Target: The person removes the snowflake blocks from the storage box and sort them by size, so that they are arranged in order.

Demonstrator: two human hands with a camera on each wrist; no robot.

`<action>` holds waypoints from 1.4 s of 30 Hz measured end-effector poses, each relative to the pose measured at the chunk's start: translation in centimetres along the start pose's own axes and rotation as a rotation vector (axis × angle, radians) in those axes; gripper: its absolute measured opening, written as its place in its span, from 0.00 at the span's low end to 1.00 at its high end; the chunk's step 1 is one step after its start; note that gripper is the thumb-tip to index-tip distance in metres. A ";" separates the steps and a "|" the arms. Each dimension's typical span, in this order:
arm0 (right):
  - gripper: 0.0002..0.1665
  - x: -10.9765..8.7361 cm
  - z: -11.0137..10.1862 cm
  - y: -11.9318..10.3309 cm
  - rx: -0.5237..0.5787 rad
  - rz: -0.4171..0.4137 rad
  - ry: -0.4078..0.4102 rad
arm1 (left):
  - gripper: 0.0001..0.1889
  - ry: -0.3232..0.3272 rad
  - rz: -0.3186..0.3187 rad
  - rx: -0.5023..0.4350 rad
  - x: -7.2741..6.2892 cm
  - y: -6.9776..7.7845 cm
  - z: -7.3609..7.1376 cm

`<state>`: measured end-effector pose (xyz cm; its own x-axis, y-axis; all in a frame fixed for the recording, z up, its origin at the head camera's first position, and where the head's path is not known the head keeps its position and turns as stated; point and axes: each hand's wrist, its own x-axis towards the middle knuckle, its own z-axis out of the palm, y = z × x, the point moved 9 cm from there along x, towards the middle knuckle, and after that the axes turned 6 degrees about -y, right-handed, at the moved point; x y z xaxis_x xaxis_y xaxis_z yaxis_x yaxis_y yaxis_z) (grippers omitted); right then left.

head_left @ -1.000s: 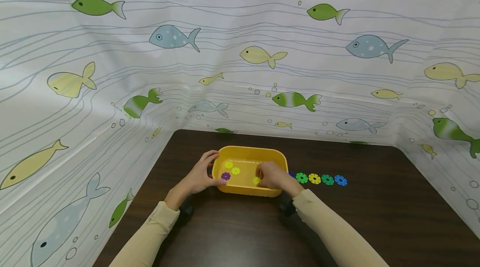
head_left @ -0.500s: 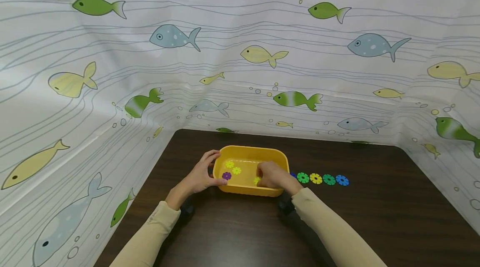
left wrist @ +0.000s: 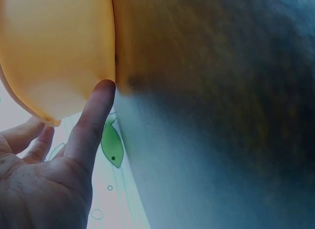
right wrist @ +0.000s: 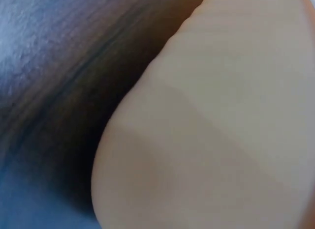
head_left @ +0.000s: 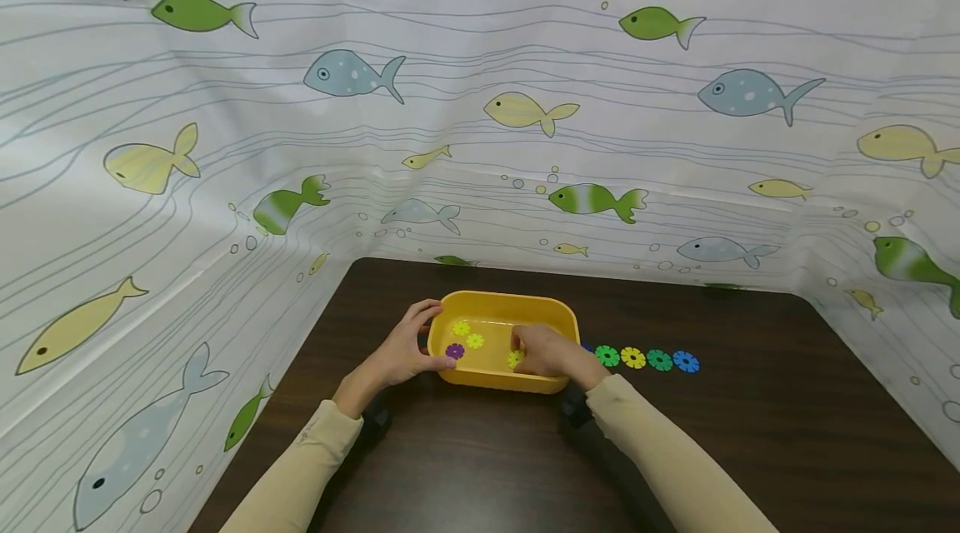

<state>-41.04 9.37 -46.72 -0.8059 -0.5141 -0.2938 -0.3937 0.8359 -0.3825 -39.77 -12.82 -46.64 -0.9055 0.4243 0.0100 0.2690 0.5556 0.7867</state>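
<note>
A yellow plastic basin (head_left: 491,379) stands on the dark table. My left hand (head_left: 401,350) grips its left end, thumb along the front rim and fingers round the outer side; the left wrist view shows the hand (left wrist: 54,165) against the basin wall (left wrist: 59,52). Inside the basin, my right hand (head_left: 547,350) has curled fingers that pinch a yellow notched flower-shaped disc (head_left: 515,360), partly hidden by the hand. A purple disc (head_left: 454,351) and two yellow discs (head_left: 475,341) lie in the left half. In the right wrist view, the basin's outer wall (right wrist: 197,130) covers the hand.
Right of the basin, a row of discs lies on the table: a blue one mostly hidden by the right hand, then a green disc (head_left: 607,356), a yellow, a darker green and a blue disc (head_left: 686,361). A fish-print cloth (head_left: 465,166) rises round the dark table (head_left: 465,458).
The whole head view shifts slightly. Both hands, the basin and the discs keep their places relative to each other.
</note>
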 end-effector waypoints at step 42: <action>0.18 -8.1 -4.7 2.1 0.221 -0.111 0.457 | 0.50 -0.002 0.018 0.023 0.0 0.2 0.1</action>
<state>-37.42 16.22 -40.98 -0.8948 -0.4194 0.1527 -0.4248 0.6951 -0.5799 -39.67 -12.66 -46.52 -0.9000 0.4352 0.0227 0.2924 0.5643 0.7721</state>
